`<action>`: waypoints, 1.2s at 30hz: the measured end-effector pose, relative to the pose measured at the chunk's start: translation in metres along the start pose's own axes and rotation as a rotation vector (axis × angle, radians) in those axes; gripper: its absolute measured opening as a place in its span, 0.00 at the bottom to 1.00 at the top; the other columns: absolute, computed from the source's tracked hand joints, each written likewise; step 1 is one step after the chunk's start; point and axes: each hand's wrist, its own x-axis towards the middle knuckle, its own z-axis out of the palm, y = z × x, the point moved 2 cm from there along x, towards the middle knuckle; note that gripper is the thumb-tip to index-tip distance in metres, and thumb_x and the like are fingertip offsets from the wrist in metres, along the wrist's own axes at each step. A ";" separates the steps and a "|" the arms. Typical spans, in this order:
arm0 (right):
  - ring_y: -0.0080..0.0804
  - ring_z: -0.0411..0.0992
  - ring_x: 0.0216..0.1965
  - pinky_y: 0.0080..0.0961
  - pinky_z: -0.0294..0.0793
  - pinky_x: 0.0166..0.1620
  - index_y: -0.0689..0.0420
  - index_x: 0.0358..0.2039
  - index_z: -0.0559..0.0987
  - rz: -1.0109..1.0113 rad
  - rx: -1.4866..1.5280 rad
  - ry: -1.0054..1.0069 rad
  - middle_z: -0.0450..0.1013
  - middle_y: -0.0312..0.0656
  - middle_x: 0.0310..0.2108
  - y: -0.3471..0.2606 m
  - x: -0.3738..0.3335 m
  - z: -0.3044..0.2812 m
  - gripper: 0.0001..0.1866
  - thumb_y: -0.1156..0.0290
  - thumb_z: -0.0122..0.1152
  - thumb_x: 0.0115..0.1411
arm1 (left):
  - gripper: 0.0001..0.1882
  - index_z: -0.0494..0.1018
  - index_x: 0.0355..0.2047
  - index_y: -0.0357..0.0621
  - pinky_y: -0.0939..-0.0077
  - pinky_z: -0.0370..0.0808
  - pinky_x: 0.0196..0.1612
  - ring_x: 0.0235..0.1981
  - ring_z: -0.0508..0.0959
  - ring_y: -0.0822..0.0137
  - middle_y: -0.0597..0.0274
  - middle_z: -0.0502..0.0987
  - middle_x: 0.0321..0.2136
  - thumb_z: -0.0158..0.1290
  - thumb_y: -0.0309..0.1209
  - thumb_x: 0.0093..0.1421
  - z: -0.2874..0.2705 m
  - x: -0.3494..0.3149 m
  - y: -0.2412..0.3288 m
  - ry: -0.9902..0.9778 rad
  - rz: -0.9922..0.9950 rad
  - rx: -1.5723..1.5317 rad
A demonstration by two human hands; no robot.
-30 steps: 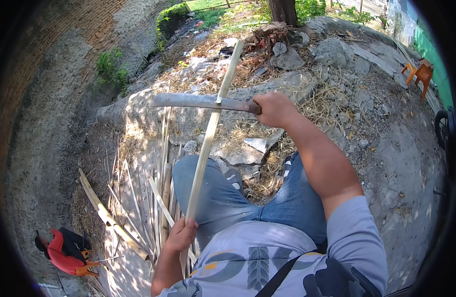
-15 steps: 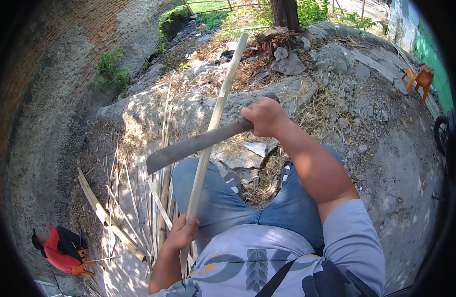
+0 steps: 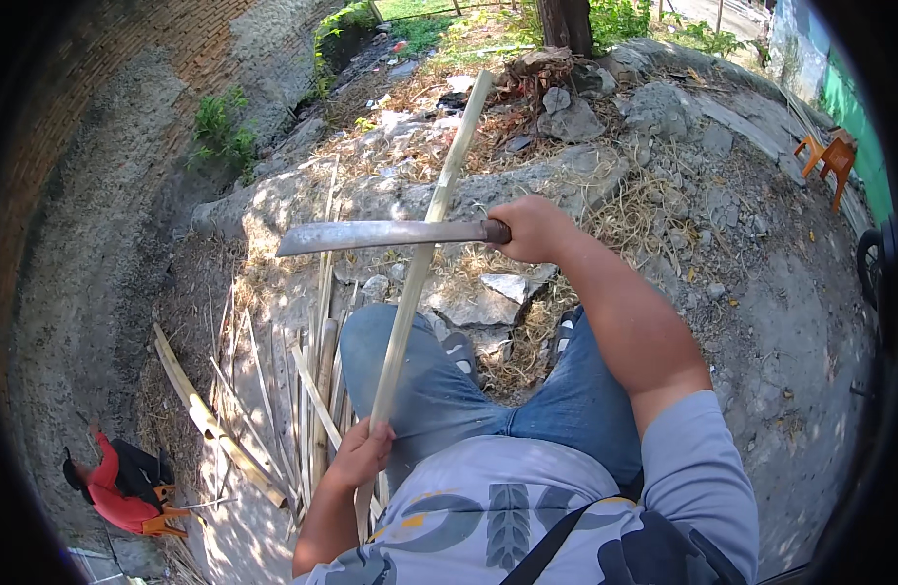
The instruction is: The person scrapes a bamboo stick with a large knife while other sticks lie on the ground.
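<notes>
A long, pale bamboo strip point(image 3: 406, 317) slants up and away from my lap, its far end above the rubble. Near its lower end my left hand point(image 3: 362, 453) is closed around it, beside my left thigh. My right hand point(image 3: 533, 229) grips the handle of a machete point(image 3: 385, 235). The broad, worn blade points left and lies across the upper half of the strip, seemingly in front of it; whether the edge touches the strip I cannot tell. My legs in jeans are spread below, with my sandalled feet on the ground.
Several thin bamboo strips point(image 3: 273, 409) lie on the ground at my left, next to a thicker split bamboo piece point(image 3: 215, 429). A person in red point(image 3: 117, 487) sits on an orange chair at lower left. Broken concrete point(image 3: 483, 297) lies before me; orange plastic chairs point(image 3: 837, 164) stand far right.
The machete has turned from slanting down-left to nearly level, its tip rising and its flat catching more light. My right wrist has rotated. My left hand and the bamboo strip have barely moved.
</notes>
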 end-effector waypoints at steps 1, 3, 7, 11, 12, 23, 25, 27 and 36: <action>0.48 0.80 0.38 0.48 0.77 0.43 0.49 0.34 0.81 -0.080 0.036 -0.019 0.80 0.42 0.30 -0.012 0.000 0.005 0.10 0.65 0.66 0.50 | 0.15 0.68 0.39 0.47 0.81 0.54 0.19 0.17 0.57 0.80 0.75 0.59 0.19 0.46 0.45 0.75 0.002 0.001 0.002 0.001 0.004 -0.001; 0.47 0.80 0.36 0.46 0.77 0.42 0.49 0.33 0.80 -0.214 -0.045 0.052 0.79 0.42 0.28 -0.033 0.001 0.009 0.09 0.65 0.66 0.49 | 0.16 0.68 0.39 0.47 0.81 0.54 0.19 0.17 0.57 0.80 0.75 0.59 0.19 0.46 0.46 0.75 0.004 0.001 0.006 0.027 0.064 -0.013; 0.44 0.79 0.33 0.39 0.75 0.42 0.48 0.31 0.79 -0.421 -0.253 0.174 0.78 0.40 0.25 -0.047 0.003 -0.002 0.09 0.65 0.67 0.48 | 0.17 0.69 0.38 0.47 0.80 0.56 0.19 0.16 0.58 0.79 0.75 0.61 0.19 0.46 0.46 0.75 0.001 -0.006 0.011 0.059 0.105 0.015; 0.48 0.79 0.33 0.44 0.77 0.40 0.52 0.29 0.78 0.005 -0.140 0.361 0.78 0.44 0.26 0.017 0.005 -0.020 0.09 0.65 0.67 0.50 | 0.19 0.69 0.37 0.45 0.80 0.57 0.19 0.15 0.60 0.79 0.74 0.62 0.18 0.46 0.48 0.74 -0.013 -0.026 0.004 0.015 0.053 0.128; 0.50 0.78 0.33 0.44 0.76 0.39 0.54 0.31 0.79 0.229 -0.024 0.365 0.78 0.47 0.27 0.031 0.006 -0.022 0.11 0.63 0.67 0.53 | 0.19 0.69 0.37 0.45 0.80 0.56 0.18 0.15 0.59 0.80 0.75 0.61 0.17 0.47 0.49 0.74 -0.017 -0.031 0.000 0.019 0.039 0.158; 0.41 0.77 0.32 0.41 0.73 0.38 0.59 0.33 0.82 0.736 0.660 0.534 0.79 0.44 0.27 0.108 0.000 -0.016 0.18 0.56 0.70 0.55 | 0.20 0.69 0.33 0.44 0.80 0.60 0.21 0.17 0.63 0.78 0.73 0.65 0.19 0.47 0.47 0.74 -0.015 -0.030 0.003 0.081 0.152 0.100; 0.38 0.75 0.30 0.40 0.72 0.38 0.60 0.31 0.81 0.722 0.636 0.535 0.77 0.42 0.26 0.096 -0.001 -0.020 0.19 0.54 0.70 0.57 | 0.19 0.69 0.33 0.44 0.80 0.60 0.21 0.17 0.63 0.78 0.72 0.64 0.19 0.47 0.47 0.74 -0.015 -0.028 0.007 0.088 0.146 0.071; 0.36 0.74 0.29 0.39 0.71 0.37 0.60 0.31 0.81 0.673 0.606 0.540 0.76 0.41 0.25 0.079 -0.006 -0.032 0.18 0.55 0.69 0.58 | 0.19 0.70 0.35 0.43 0.80 0.60 0.21 0.17 0.62 0.78 0.72 0.64 0.19 0.47 0.46 0.74 -0.015 -0.028 0.008 0.057 0.172 0.086; 0.25 0.67 0.26 0.31 0.68 0.33 0.58 0.29 0.78 0.292 0.741 0.464 0.72 0.35 0.22 0.039 -0.001 -0.026 0.17 0.58 0.73 0.58 | 0.19 0.72 0.36 0.43 0.79 0.62 0.22 0.18 0.64 0.78 0.73 0.66 0.20 0.49 0.47 0.74 -0.005 -0.027 0.014 0.060 0.142 0.187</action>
